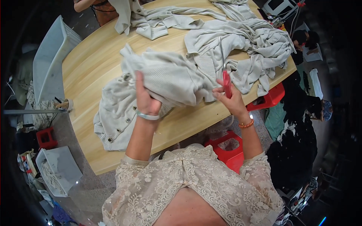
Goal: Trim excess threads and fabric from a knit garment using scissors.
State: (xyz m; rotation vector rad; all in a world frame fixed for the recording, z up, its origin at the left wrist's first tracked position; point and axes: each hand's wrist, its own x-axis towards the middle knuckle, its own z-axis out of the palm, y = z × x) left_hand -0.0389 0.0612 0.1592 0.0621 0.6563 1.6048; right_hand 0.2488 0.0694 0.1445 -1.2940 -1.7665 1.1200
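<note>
A light grey knitted cardigan (162, 73) is bunched up above the near part of the table, slightly smeared by motion. My left hand (148, 98) grips its left side, thumb up and the other fingers mostly hidden by the cloth. In my right hand (234, 100) is a pair of red-handled scissors (227, 83), thin metal end pointing away from me. The fingertips of that hand are close to the cardigan's right edge; whether they touch it I cannot tell. Under and left of the bunched cloth lies a grey buttoned knit front (117, 113).
More grey knitwear (260, 41) is heaped at the table's far right. Across the wooden table (90, 64), a person (103, 9) handles another garment. White bins (56, 56) stand on the left, red stools (228, 148) by the near edge, black cloth (296, 150) on the right.
</note>
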